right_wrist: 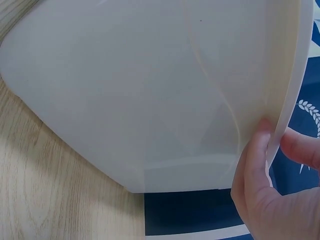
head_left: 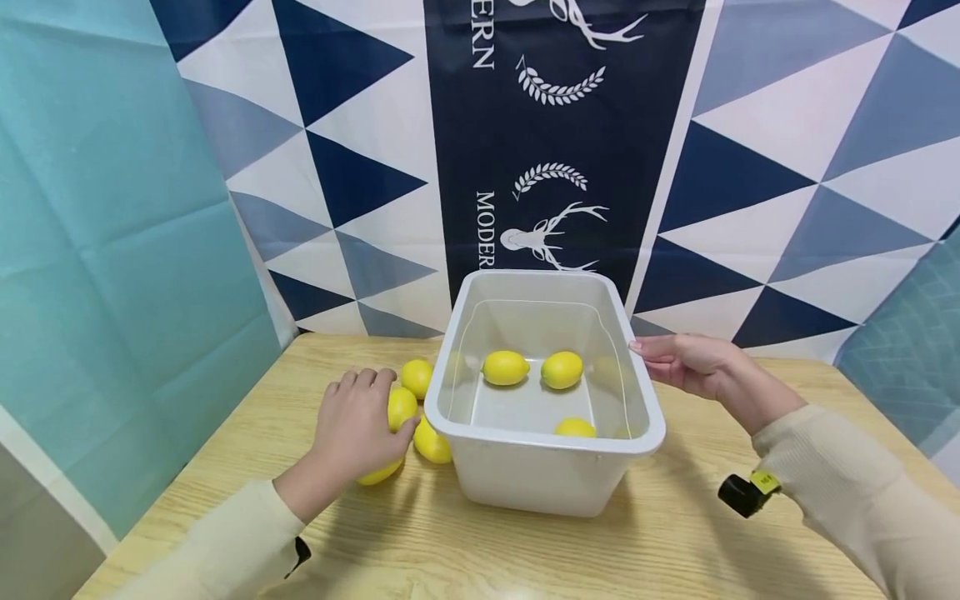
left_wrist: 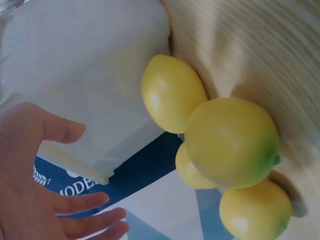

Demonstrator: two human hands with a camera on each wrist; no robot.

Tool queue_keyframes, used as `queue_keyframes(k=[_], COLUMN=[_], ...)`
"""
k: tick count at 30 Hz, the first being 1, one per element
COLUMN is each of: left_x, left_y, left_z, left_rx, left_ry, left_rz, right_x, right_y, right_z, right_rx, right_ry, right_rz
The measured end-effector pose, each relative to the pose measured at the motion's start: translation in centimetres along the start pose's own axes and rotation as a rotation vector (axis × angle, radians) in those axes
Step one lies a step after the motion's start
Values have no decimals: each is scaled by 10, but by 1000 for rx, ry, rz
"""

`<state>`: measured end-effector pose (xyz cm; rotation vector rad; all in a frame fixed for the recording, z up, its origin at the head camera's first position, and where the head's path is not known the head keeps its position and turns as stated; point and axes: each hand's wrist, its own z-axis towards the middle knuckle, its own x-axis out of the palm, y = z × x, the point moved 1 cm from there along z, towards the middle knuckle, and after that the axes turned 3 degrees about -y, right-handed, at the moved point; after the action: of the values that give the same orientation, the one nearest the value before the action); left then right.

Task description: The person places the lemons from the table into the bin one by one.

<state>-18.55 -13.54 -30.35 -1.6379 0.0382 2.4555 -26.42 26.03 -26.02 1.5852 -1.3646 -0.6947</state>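
A light grey plastic bin (head_left: 534, 479) stands on the table with three lemons visible inside: two lie side by side, the left lemon (head_left: 506, 367) beside the right lemon (head_left: 562, 370), and a third lemon (head_left: 575, 427) is partly hidden by the near wall. My right hand (head_left: 693, 362) pinches the bin's right rim between thumb and fingers. Several more lemons (left_wrist: 231, 142) cluster against the bin's left side. Over them hovers my left hand (head_left: 352, 425), fingers spread and holding nothing; the left wrist view shows a gap between it and the lemons.
The wooden table (head_left: 502, 550) carries the bin and the loose lemons. A patterned cloth (head_left: 375, 167) with triangles and deer prints hangs directly behind it. Teal cloth (head_left: 127, 250) hangs along the left side.
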Motion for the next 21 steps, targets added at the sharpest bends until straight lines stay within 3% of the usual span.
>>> queue_keyframes(k=[7, 21], left_x=[8, 15], left_y=[3, 4], left_z=[-9, -20], left_rx=[-2, -16], left_ry=[-2, -13], left_rz=[79, 95], right_x=[0, -2], right_y=[-1, -1], right_z=[0, 3], right_rx=[3, 7], right_ry=[6, 5], right_rz=[21, 11])
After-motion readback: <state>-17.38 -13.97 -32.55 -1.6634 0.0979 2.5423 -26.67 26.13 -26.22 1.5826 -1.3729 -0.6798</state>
